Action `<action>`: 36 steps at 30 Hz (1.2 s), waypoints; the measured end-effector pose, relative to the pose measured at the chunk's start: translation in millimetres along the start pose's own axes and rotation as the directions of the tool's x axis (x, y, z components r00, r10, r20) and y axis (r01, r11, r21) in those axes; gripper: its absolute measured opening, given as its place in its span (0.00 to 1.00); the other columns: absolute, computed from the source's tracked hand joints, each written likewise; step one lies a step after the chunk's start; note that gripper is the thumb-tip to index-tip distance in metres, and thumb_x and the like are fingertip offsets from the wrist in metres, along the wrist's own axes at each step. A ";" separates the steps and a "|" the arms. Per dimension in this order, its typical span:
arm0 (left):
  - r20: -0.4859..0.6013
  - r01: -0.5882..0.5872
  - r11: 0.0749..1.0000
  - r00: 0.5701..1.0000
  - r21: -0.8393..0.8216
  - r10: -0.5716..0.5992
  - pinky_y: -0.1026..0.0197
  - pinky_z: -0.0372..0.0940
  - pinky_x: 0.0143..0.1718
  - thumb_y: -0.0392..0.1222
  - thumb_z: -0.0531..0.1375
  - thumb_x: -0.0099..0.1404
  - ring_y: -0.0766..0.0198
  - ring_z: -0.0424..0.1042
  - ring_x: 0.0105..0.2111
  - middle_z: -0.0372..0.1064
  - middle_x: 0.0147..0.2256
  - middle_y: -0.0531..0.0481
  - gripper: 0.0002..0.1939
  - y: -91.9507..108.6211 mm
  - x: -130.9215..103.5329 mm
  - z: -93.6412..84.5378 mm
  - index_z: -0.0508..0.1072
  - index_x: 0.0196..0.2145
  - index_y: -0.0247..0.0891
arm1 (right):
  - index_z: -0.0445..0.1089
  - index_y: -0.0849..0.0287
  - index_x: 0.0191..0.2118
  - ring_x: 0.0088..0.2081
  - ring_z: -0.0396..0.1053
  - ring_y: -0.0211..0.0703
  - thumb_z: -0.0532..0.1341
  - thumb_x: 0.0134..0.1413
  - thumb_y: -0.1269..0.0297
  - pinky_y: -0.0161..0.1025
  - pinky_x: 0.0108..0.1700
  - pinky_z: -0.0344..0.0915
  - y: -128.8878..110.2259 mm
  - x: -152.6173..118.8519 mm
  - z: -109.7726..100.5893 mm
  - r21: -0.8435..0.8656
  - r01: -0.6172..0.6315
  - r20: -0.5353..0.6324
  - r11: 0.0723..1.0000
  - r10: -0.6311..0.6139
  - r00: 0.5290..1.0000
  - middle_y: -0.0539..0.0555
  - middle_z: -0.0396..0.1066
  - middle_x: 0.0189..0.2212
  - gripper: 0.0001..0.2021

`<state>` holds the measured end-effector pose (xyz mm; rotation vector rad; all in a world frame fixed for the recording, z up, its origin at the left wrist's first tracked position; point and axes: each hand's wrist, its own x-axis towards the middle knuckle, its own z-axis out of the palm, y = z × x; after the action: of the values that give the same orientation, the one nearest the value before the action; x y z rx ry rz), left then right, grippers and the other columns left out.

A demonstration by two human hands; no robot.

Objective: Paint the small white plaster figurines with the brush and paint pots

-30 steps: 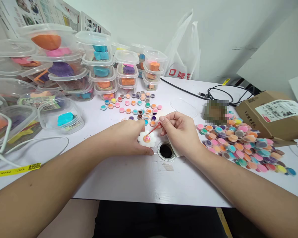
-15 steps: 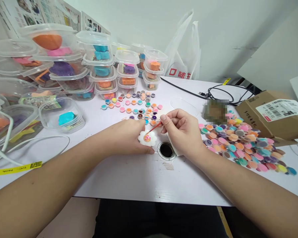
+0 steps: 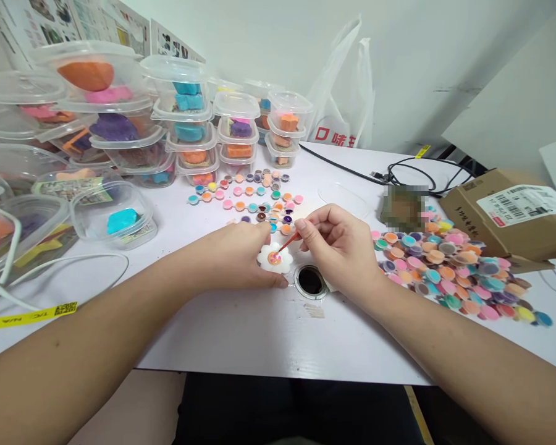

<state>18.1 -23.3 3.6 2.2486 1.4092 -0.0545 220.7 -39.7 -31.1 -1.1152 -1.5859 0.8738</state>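
Note:
Between the thumb and fingers of my left hand (image 3: 241, 256) is a white flower-shaped piece (image 3: 285, 264) with a scalloped edge. Its middle carries orange, pink and yellow paint. My right hand (image 3: 338, 244) pinches a thin red paintbrush (image 3: 291, 240), its tip on the painted middle. Just beyond my hands lie strips of small paint pots (image 3: 257, 201), some with their lids up showing brown and purple paint. A round dark hole with a metal rim (image 3: 310, 281) is in the table between my hands.
Clear tubs (image 3: 188, 133) with coloured shapes stand stacked at the back left. At right, many paint pots (image 3: 449, 266) form a heap beside a cardboard box (image 3: 514, 216). A white plastic bag (image 3: 343, 93) and black cable (image 3: 343, 165) are at the back.
The brush has shifted slightly to the right over the painted middle and its angle has steepened a little. My left hand and the flower piece stay in place.

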 end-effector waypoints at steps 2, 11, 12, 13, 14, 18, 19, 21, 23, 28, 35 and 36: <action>0.005 0.001 1.000 1.000 0.007 -0.001 0.51 0.69 0.40 0.73 0.63 0.50 0.44 0.78 0.44 0.77 0.43 0.44 0.36 0.5 0.1 -0.5 0.71 0.48 0.45 | 0.69 0.57 0.35 0.27 0.72 0.37 0.66 0.62 0.52 0.36 0.29 0.65 0.1 -0.9 -0.5 0.007 0.010 -0.006 1.000 -0.010 1.000 0.52 0.77 0.27 0.14; 0.001 -0.005 1.000 1.000 -0.001 0.005 0.51 0.69 0.39 0.73 0.64 0.50 0.43 0.78 0.46 0.78 0.43 0.44 0.34 0.0 -0.9 -1.5 0.71 0.45 0.46 | 0.68 0.56 0.36 0.28 0.74 0.39 0.65 0.61 0.48 0.37 0.30 0.67 -1.7 -1.8 -2.3 -0.020 -0.024 0.005 1.000 0.024 1.000 0.52 0.78 0.29 0.16; 0.002 -0.007 1.000 1.000 -0.005 0.007 0.50 0.69 0.39 0.73 0.64 0.50 0.42 0.78 0.46 0.78 0.44 0.44 0.34 0.0 -1.0 -1.5 0.71 0.45 0.46 | 0.68 0.56 0.36 0.29 0.74 0.39 0.65 0.61 0.47 0.37 0.30 0.67 -2.1 -1.8 -2.2 -0.028 -0.031 0.008 0.999 0.031 0.999 0.53 0.78 0.30 0.16; 0.002 -0.007 1.000 1.000 -0.010 0.007 0.50 0.69 0.39 0.73 0.64 0.50 0.42 0.77 0.47 0.78 0.44 0.44 0.34 -0.1 -0.9 -1.5 0.71 0.45 0.46 | 0.68 0.56 0.36 0.29 0.74 0.39 0.65 0.61 0.47 0.37 0.30 0.67 -2.3 -1.9 -2.2 -0.034 -0.034 0.008 0.999 0.034 0.999 0.53 0.78 0.30 0.17; 0.002 -0.004 1.000 1.000 -0.015 0.004 0.50 0.69 0.39 0.73 0.64 0.50 0.42 0.77 0.47 0.78 0.44 0.44 0.34 0.0 -0.8 -1.4 0.71 0.45 0.47 | 0.68 0.56 0.36 0.29 0.74 0.39 0.65 0.61 0.46 0.37 0.30 0.66 -2.5 -1.9 -2.2 -0.038 -0.033 0.004 0.999 0.033 0.999 0.53 0.78 0.29 0.17; 0.000 0.006 1.000 1.000 -0.025 -0.006 0.50 0.69 0.40 0.72 0.65 0.49 0.43 0.78 0.47 0.78 0.44 0.44 0.34 1.1 -0.7 -1.6 0.71 0.44 0.47 | 0.69 0.56 0.35 0.27 0.73 0.39 0.66 0.61 0.47 0.37 0.29 0.66 -3.0 -1.3 -2.8 -0.015 -0.031 -0.018 0.999 0.031 0.999 0.52 0.77 0.28 0.16; 0.000 0.007 1.000 1.000 -0.022 -0.007 0.51 0.69 0.40 0.72 0.65 0.49 0.43 0.77 0.47 0.78 0.44 0.44 0.34 1.5 -0.7 -1.7 0.71 0.45 0.46 | 0.69 0.56 0.35 0.27 0.73 0.39 0.66 0.60 0.47 0.36 0.28 0.66 -3.2 -0.8 -3.0 -0.002 -0.038 -0.021 0.999 0.038 0.999 0.51 0.77 0.27 0.17; 0.002 0.006 1.000 1.000 -0.013 -0.006 0.51 0.69 0.40 0.72 0.64 0.50 0.43 0.77 0.47 0.78 0.44 0.44 0.34 2.1 -0.8 -2.1 0.71 0.45 0.46 | 0.69 0.56 0.35 0.26 0.72 0.38 0.67 0.59 0.47 0.36 0.27 0.65 -3.8 0.6 -3.5 0.026 -0.064 -0.024 0.998 0.064 0.998 0.51 0.76 0.26 0.17; 0.006 0.004 1.000 1.000 -0.009 -0.004 0.51 0.69 0.40 0.72 0.64 0.49 0.43 0.77 0.47 0.77 0.44 0.44 0.35 2.6 -1.1 -2.6 0.71 0.46 0.45 | 0.69 0.57 0.34 0.25 0.72 0.38 0.68 0.58 0.46 0.35 0.27 0.65 -4.2 2.1 -4.0 0.047 -0.095 -0.029 0.994 0.097 0.995 0.51 0.76 0.25 0.18; 0.021 0.015 1.000 1.000 0.003 -0.015 0.52 0.69 0.41 0.72 0.64 0.50 0.44 0.77 0.47 0.77 0.45 0.43 0.35 3.9 -2.1 -4.1 0.71 0.47 0.45 | 0.70 0.58 0.32 0.23 0.72 0.37 0.69 0.56 0.46 0.33 0.25 0.65 -3.9 4.3 -4.4 0.044 -0.160 -0.022 0.986 0.161 0.987 0.51 0.76 0.23 0.19; 0.033 0.002 1.000 0.999 -0.001 -0.002 0.51 0.69 0.41 0.72 0.63 0.51 0.43 0.77 0.46 0.77 0.46 0.43 0.35 2.1 -2.0 -4.3 0.70 0.47 0.45 | 0.70 0.58 0.32 0.23 0.71 0.37 0.68 0.56 0.46 0.33 0.23 0.63 -2.7 4.7 -0.4 0.017 -0.194 -0.014 0.981 0.195 0.981 0.52 0.77 0.24 0.19; 0.031 0.000 1.000 1.000 0.001 0.000 0.51 0.69 0.41 0.72 0.63 0.51 0.44 0.77 0.47 0.77 0.46 0.44 0.35 1.8 -2.0 -4.2 0.70 0.47 0.45 | 0.70 0.58 0.32 0.23 0.71 0.37 0.68 0.56 0.46 0.33 0.24 0.63 -2.0 4.9 -0.2 0.014 -0.194 -0.014 0.981 0.194 0.981 0.52 0.78 0.25 0.19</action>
<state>17.8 -23.9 8.6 2.2395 1.3930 -0.0893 220.0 -35.7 -27.8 -1.2802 -1.4738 0.9994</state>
